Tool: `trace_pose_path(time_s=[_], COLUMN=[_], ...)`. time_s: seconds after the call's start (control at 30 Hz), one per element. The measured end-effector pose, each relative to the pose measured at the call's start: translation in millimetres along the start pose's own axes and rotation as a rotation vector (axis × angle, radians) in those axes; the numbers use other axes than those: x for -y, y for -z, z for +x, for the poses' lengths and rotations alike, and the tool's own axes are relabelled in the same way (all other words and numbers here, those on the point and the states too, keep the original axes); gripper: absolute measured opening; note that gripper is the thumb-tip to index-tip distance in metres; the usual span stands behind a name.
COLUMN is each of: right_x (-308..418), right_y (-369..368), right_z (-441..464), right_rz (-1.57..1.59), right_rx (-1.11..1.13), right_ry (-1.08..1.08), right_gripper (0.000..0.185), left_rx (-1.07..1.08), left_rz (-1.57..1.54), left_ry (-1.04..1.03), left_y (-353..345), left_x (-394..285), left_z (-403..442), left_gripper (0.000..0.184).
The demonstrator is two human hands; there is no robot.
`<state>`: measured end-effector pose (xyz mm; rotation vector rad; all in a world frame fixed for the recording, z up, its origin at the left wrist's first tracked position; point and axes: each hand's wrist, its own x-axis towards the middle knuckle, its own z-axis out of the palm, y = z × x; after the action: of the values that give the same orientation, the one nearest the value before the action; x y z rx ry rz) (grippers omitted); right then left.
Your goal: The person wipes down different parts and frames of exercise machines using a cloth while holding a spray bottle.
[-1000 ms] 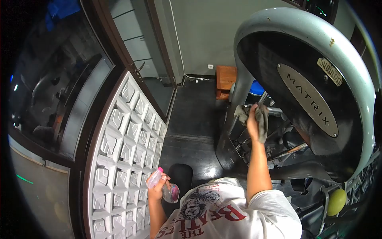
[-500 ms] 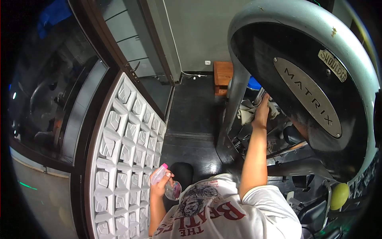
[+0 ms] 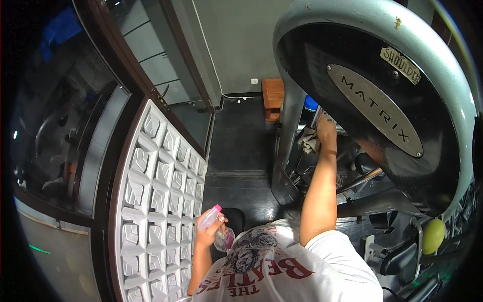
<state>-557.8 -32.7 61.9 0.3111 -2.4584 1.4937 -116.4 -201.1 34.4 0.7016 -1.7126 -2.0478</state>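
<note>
The left hand (image 3: 206, 232) has its fingers wrapped round a clear, pink-topped bottle (image 3: 224, 241) near the white patterned panel (image 3: 146, 201), while the right hand (image 3: 327, 131) reaches beside the MATRIX machine (image 3: 347, 121), a greyish cloth (image 3: 309, 142) bunched against it — whether those fingers grip it, I cannot tell.
</note>
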Motion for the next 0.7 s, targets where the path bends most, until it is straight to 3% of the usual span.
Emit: trace_pose_path(time_s=[0.13,0.3,0.47,0.53,0.6,0.7], right_x=[38.0,-0.3,1.6,12.3,27.1,18.9], right_y=[14.1,-12.0,-25.3,-18.5,-3.2,-14.5], right_z=[-15.4,-24.1,-30.1,-34.9,-45.3,-63.6], right_rz=[0.160,0.106,0.269,0.345,0.489,0.768], right_rx=[-0.007,-0.231,-0.515,-0.376,-0.048,-0.051], right_ry=[-0.208,0.012,0.014,-0.088,-0.334,-0.202], right_gripper=[0.036,0.074,0.062,0.057,0.055,0.059], left_rx=[0.053,0.022,0.004,0.006,0.009,0.006], left_rz=[-0.020,-0.021,-0.040,-0.017,-0.032,-0.027], left_ry=[-0.015,0.013,0.012,0.020,0.014,0.002], left_y=[2.2,4.0,8.3,9.2,10.2,11.5], left_x=[0.9,-1.5,3.7,2.6,7.0,8.2], left_z=[2.2,-0.3,-3.2,-3.9,-2.6,-2.0], left_gripper=[0.012,0.012,0.011,0.011,0.011,0.013])
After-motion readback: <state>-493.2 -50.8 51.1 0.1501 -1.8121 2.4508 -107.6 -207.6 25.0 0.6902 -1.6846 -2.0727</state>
